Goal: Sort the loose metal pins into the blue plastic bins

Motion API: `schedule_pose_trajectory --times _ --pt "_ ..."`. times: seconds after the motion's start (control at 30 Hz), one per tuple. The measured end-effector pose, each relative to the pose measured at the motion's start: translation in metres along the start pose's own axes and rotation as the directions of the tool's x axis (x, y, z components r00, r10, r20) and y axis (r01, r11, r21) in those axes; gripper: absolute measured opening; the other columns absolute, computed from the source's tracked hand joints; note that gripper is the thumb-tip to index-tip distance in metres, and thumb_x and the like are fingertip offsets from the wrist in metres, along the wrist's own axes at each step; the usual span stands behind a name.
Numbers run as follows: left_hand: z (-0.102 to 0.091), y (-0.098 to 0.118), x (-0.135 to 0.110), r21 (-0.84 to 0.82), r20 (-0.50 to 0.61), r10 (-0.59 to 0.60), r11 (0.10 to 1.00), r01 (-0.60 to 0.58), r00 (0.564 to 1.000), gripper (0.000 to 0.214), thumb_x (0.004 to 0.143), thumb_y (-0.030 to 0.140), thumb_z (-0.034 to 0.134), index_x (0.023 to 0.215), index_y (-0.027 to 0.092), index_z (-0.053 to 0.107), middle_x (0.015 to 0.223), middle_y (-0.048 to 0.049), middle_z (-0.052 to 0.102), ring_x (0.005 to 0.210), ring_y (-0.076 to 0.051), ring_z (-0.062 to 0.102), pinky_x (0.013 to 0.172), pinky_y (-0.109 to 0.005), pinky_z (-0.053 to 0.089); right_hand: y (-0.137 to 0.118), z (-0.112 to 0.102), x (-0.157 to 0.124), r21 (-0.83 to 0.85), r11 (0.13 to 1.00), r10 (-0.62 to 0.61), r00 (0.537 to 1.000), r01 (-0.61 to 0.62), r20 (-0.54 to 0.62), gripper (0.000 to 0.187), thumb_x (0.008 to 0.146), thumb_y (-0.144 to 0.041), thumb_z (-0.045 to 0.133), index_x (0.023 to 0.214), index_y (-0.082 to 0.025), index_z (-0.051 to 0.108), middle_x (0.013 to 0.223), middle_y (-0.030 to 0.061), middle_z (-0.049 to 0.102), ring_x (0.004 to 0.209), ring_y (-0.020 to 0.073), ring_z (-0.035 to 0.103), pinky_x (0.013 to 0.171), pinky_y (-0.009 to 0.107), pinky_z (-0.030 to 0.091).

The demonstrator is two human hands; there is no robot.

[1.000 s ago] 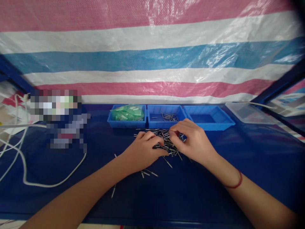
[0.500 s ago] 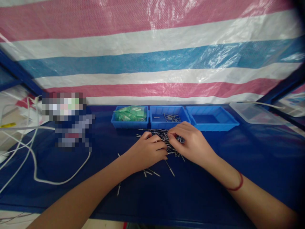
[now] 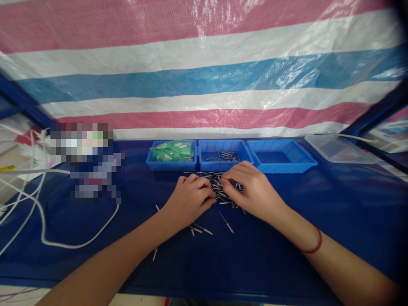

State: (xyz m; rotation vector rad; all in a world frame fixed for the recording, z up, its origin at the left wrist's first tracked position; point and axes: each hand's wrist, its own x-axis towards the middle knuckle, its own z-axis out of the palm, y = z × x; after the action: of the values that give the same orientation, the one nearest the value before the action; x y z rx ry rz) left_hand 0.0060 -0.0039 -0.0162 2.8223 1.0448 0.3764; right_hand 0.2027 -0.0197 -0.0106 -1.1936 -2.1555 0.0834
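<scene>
A heap of thin metal blind rivets (image 3: 218, 186) lies on the blue table, in front of the middle bin. On its left side rests my left hand (image 3: 193, 196), fingers curled down with the tips among the rivets. My right hand (image 3: 253, 189) bends over the heap's right side, thumb and forefinger drawn together. What either hand pinches is hidden by the fingers. A few loose rivets (image 3: 204, 229) lie below my left hand, one stray rivet (image 3: 226, 222) lies between the hands, and another rivet (image 3: 155, 254) is beside my left forearm.
Three blue bins stand in a row behind the heap: a left bin (image 3: 172, 166) with green packets (image 3: 174, 151), a middle bin (image 3: 223, 165) with some rivets, and a right bin (image 3: 283, 168). A clear plastic lid (image 3: 338, 149) lies at right. White cables (image 3: 79, 245) loop at left.
My left hand has shifted slightly left and its fingers have curled in further. My right hand stays over the heap, nearly unmoved. The whole view has shifted a little.
</scene>
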Motion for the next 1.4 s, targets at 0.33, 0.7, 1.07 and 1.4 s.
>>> schedule_pose_trajectory --times 0.33,0.7,1.07,1.4 --pt "-0.007 -0.004 0.001 0.101 -0.176 0.033 0.995 -0.016 0.984 0.022 0.098 0.027 0.039 0.094 0.017 0.059 0.103 -0.0042 0.065 0.093 -0.019 0.053 0.081 -0.036 0.030 -0.008 0.003 0.000 0.110 0.994 -0.036 0.987 0.019 0.156 0.015 0.090 -0.020 0.052 0.078 -0.018 0.061 0.077 0.0031 0.064 0.074 0.0159 0.056 0.074 0.032 0.040" --pt "-0.014 -0.002 0.001 -0.482 -0.159 -0.241 0.866 0.138 0.957 0.015 0.090 0.031 0.054 0.088 0.019 0.063 0.082 0.0012 0.067 0.075 -0.014 0.062 0.071 -0.025 0.044 -0.014 0.006 -0.003 0.203 0.978 0.030 0.997 -0.044 0.068 0.013 0.092 -0.025 0.050 0.089 -0.020 0.062 0.083 0.0043 0.067 0.078 0.0178 0.059 0.074 0.032 0.044" --pt "-0.017 0.004 -0.002 -0.515 -0.319 -0.263 0.855 0.066 0.910 0.011 0.085 0.028 0.062 0.090 0.019 0.065 0.085 -0.0005 0.070 0.076 -0.013 0.064 0.074 -0.024 0.049 -0.019 0.004 -0.002 0.350 0.932 0.097 0.995 -0.099 0.022 0.009 0.090 -0.023 0.054 0.087 -0.021 0.062 0.086 0.0043 0.067 0.081 0.0177 0.060 0.073 0.031 0.047" --pt "-0.015 0.001 -0.003 -0.528 -0.295 -0.256 0.847 0.066 0.921 0.011 0.086 0.027 0.060 0.090 0.019 0.065 0.083 -0.0003 0.069 0.074 -0.012 0.063 0.073 -0.024 0.049 -0.018 0.009 -0.005 0.410 0.893 0.224 0.973 -0.183 -0.054 0.004 0.085 -0.025 0.061 0.085 -0.021 0.063 0.082 0.0029 0.065 0.074 0.0154 0.059 0.067 0.028 0.047"
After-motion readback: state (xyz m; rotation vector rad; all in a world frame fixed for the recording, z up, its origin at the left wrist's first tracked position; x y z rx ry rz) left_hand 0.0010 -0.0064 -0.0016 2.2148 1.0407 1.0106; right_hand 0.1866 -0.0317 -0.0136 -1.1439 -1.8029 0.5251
